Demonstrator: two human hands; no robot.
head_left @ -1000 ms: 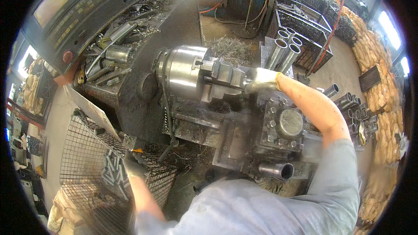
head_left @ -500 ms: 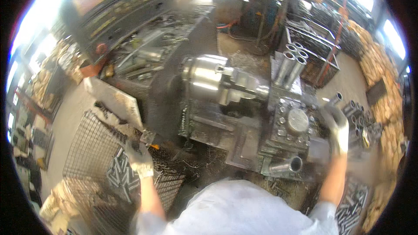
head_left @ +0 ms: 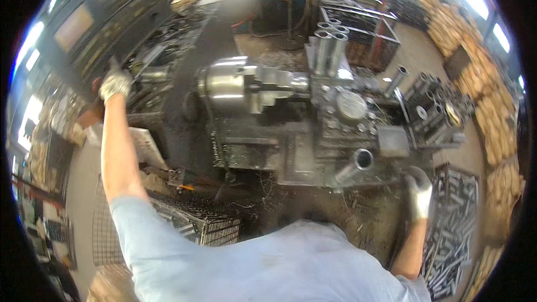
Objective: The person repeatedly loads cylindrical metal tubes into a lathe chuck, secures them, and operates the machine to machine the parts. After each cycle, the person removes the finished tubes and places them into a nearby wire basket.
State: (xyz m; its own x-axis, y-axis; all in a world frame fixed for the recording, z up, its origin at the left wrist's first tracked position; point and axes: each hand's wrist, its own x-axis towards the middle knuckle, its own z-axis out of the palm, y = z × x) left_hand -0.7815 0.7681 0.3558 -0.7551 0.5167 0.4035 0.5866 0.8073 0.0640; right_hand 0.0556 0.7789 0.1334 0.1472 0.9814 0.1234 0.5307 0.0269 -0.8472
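Head view: both hands are gloved in pale fabric. Left hand [head_left: 116, 84] is raised at far left, beside the flat, dark panel [head_left: 126, 28] and its red knob [head_left: 96, 84]; contact and grip cannot be told through blur. Right hand [head_left: 419, 194] is held at near right, just left of the tray [head_left: 478, 201]; its dark fingertips are blurred, and whether anything is grasped cannot be told. Short grey metal pieces [head_left: 450, 240] are heaped in the tray. At centre, the polished, drum-shaped chuck [head_left: 224, 81] is faced right, toward the round-capped, bolt-ringed tool post [head_left: 351, 106]. Smooth, thin-walled tubes [head_left: 323, 53] are stood on end beyond. One tube [head_left: 355, 166] is tilted at the bed's near edge, bore upward. Open room is left between that edge and the shirt [head_left: 268, 257].
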